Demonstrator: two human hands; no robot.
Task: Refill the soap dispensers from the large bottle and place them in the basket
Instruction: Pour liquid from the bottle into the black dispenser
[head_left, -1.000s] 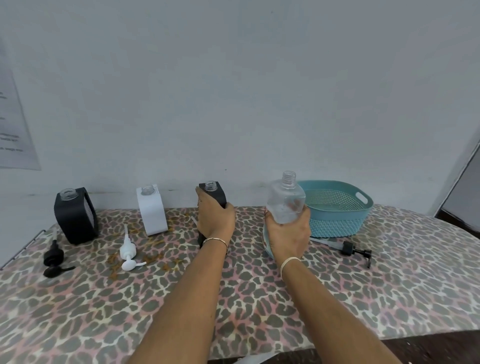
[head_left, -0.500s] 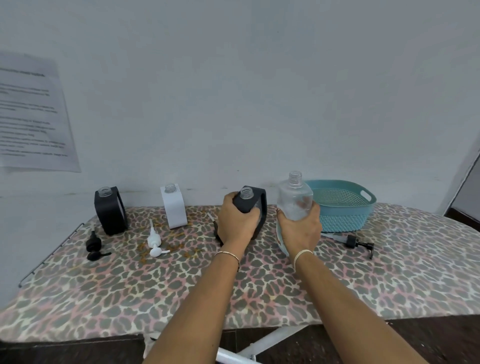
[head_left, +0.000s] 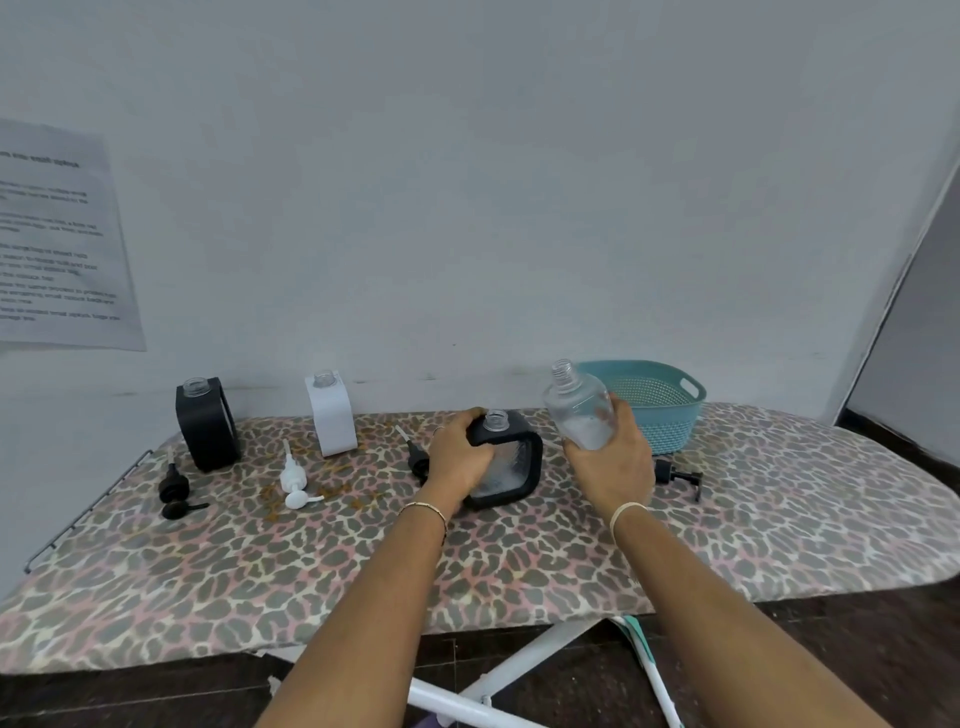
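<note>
Now, left hand (head_left: 460, 460) gripping dispenser (head_left: 513, 470), right (head_left: 615, 465) bottle (head_left: 577, 410)

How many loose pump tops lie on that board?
4: far-left black pump, white pump right of it, middle black pump beside the left hand, right black pump behind the right hand. Others may be hidden.

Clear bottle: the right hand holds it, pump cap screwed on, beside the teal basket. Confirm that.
Wrong on the cap: the head view shows the clear bottle with its neck bare and open. The right hand does hold it beside the teal basket.
</note>
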